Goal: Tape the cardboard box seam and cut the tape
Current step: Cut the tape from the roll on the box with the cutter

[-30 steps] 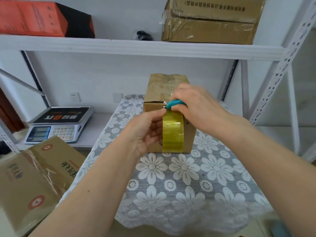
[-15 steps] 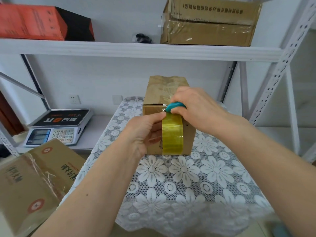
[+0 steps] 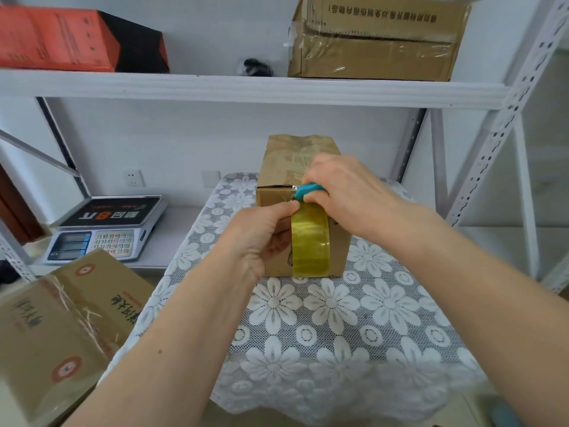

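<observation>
A small brown cardboard box stands on the lace-covered table. A roll of yellowish clear tape is held upright against the box's near face. My left hand grips the roll from its left side, thumb at the top of the roll. My right hand is closed around a teal cutter, whose tip sits at the box's top front edge, right where the tape leaves the roll. The blade itself is too small to make out.
An electronic scale sits on the low shelf at left. A larger taped carton lies at the lower left. The upper shelf holds an orange-and-black box and a brown carton. White metal rack posts stand at right.
Both hands stay in nearly the same spot at the box's front edge. The roll and cutter have shifted only slightly; the view tilted a little.
</observation>
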Demonstrator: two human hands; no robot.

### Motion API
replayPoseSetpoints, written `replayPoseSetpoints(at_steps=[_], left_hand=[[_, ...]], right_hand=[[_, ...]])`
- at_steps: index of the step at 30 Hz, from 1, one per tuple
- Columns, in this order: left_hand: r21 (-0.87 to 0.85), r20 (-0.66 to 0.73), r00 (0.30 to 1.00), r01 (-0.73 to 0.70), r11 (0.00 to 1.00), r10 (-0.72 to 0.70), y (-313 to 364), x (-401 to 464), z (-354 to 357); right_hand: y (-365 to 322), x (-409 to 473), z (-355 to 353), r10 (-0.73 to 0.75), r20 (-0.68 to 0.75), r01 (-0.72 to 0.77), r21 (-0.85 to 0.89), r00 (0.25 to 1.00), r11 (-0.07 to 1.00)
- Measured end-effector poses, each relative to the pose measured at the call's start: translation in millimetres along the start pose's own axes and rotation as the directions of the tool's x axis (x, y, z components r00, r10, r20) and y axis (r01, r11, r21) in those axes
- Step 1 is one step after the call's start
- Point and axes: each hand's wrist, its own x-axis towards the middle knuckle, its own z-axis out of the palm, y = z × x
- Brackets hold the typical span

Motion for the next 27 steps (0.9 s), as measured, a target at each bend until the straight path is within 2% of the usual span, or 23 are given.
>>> replayPoseSetpoints(at_steps=[17,24,27], left_hand=[[0.007,-0.015,1.0,-0.021,1.0,0.021,1,1,3],[-0.024,0.034,0.999,-0.041,0.999,0.041,1,-4,4],[-0.02,0.086,0.995,-0.049,0.999,0.051,2,-9,5]], right_hand=[[9,-10,-9,0.107,0.04,-0.103,-0.087,0.993,0.991],[17,-14,-7,0.276,0.031,-0.265,-0.192,0.961,0.945],[17,-18,-7,0.303,0.019,-0.296,-0.165,0.953,0.941]])
